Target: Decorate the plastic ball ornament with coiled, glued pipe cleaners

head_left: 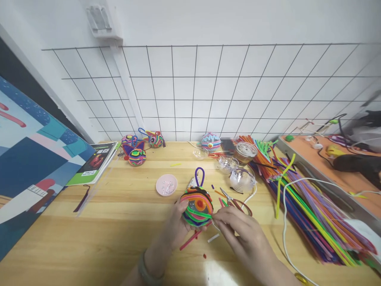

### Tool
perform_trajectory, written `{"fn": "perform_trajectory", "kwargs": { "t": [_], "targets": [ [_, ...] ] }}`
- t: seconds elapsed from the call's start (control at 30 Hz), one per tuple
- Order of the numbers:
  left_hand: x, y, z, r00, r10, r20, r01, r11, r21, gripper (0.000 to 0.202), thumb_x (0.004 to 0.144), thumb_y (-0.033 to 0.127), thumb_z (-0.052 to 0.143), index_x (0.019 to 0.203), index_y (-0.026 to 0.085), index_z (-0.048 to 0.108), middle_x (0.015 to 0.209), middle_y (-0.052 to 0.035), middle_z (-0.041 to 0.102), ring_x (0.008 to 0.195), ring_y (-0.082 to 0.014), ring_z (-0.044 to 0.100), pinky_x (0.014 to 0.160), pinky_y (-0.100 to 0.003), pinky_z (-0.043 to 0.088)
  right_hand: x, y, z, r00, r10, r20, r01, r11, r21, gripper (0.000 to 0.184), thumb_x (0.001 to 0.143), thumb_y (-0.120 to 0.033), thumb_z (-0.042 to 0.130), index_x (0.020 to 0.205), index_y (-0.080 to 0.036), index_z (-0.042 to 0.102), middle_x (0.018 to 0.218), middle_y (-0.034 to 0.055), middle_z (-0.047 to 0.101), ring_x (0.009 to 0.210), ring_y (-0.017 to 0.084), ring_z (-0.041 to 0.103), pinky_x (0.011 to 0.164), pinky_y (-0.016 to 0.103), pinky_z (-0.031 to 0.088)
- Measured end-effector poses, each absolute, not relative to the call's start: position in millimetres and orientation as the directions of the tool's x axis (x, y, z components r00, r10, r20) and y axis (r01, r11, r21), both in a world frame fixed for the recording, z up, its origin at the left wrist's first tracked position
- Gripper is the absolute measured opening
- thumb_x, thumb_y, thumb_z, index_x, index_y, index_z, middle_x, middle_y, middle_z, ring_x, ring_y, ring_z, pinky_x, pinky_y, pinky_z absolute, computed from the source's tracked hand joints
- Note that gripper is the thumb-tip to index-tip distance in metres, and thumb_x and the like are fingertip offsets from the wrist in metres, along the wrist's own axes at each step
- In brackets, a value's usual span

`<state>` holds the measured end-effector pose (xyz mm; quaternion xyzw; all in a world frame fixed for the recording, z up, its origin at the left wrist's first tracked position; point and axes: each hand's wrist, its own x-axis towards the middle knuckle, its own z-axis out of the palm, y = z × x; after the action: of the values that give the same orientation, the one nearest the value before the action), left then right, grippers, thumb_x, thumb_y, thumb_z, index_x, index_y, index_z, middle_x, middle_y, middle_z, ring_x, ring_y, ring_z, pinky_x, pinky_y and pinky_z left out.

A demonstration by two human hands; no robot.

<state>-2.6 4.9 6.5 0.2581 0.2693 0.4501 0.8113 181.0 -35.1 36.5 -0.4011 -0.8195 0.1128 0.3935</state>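
My left hand (175, 226) is wrapped round the left side of a ball (197, 205) covered in bright pipe cleaners, with a purple loop on top. It holds the ball just above the wooden table (119, 222). My right hand (238, 232) pinches at the ball's lower right edge, fingers pressed together on a pipe cleaner strand there. A red pipe cleaner piece (190, 240) lies under the ball.
Scissors (235, 200) lie right of the ball. A pink dish (166, 185) sits behind it. Clear plastic half-shells (242, 178), finished wrapped balls (137, 153) and a big heap of pipe cleaners (309, 198) line the back and right. A booklet (95, 161) lies at left.
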Motion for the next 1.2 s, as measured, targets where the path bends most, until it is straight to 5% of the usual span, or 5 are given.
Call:
{"fn": "perform_trajectory", "kwargs": {
  "t": [0.5,0.67,0.9,1.07,1.2],
  "targets": [
    [-3.1,5.6,9.4,0.495,0.833,-0.247,-0.566,0.525,0.636,0.043,0.07,0.048,0.073,0.091,0.011,0.074,0.083,-0.0117,0.074,0.068,-0.0208,0.068,0.051,-0.028,0.056,189.3,-31.9,39.0,-0.417,0.767,0.488,0.532,0.641,-0.554,0.032,0.094,-0.007,0.044,0.116,-0.025,0.059,0.098,0.0072,0.065,0.088,0.017,0.065,0.073,0.028,0.053],
    [-11.0,11.4,14.6,0.378,0.886,-0.268,-0.687,0.462,0.56,0.04,0.073,0.048,0.069,0.092,0.013,0.074,0.084,-0.011,0.076,0.07,-0.0236,0.071,0.053,-0.027,0.055,211.0,-26.5,42.9,-0.016,0.897,0.442,0.533,0.382,-0.755,0.016,0.091,-0.024,0.056,0.105,-0.024,0.065,0.097,0.0068,0.067,0.077,0.015,0.065,0.063,0.023,0.053],
    [-16.7,15.4,21.9,0.186,0.935,-0.303,-0.786,0.326,0.525,0.033,0.077,0.042,0.063,0.092,0.012,0.071,0.084,-0.0132,0.076,0.07,-0.0267,0.072,0.055,-0.029,0.055,222.3,-24.5,44.5,0.35,0.924,0.157,0.199,0.091,-0.976,0.025,0.078,-0.043,0.07,0.093,-0.023,0.069,0.061,-0.0024,0.058,0.058,0.013,0.058,0.055,0.022,0.052],
    [-12.2,11.7,19.5,0.174,0.943,-0.284,-0.783,0.307,0.54,0.035,0.073,0.043,0.069,0.091,0.013,0.07,0.082,-0.0108,0.076,0.071,-0.0261,0.071,0.055,-0.029,0.055,217.7,-25.9,36.3,0.364,0.93,0.049,0.062,0.028,-0.998,0.029,0.074,-0.044,0.075,0.092,-0.022,0.07,0.065,-0.0015,0.06,0.057,0.011,0.053,0.053,0.021,0.048],
    [-4.7,9.4,12.7,0.157,0.952,-0.264,-0.736,0.291,0.611,0.042,0.068,0.048,0.073,0.093,0.015,0.068,0.086,-0.0093,0.075,0.073,-0.0268,0.071,0.057,-0.033,0.056,192.2,-32.7,23.2,0.158,0.987,-0.007,-0.043,0.0,-0.999,0.031,0.074,-0.042,0.076,0.094,-0.02,0.069,0.074,0.0015,0.063,0.057,0.011,0.052,0.048,0.021,0.042]
  ]
}}
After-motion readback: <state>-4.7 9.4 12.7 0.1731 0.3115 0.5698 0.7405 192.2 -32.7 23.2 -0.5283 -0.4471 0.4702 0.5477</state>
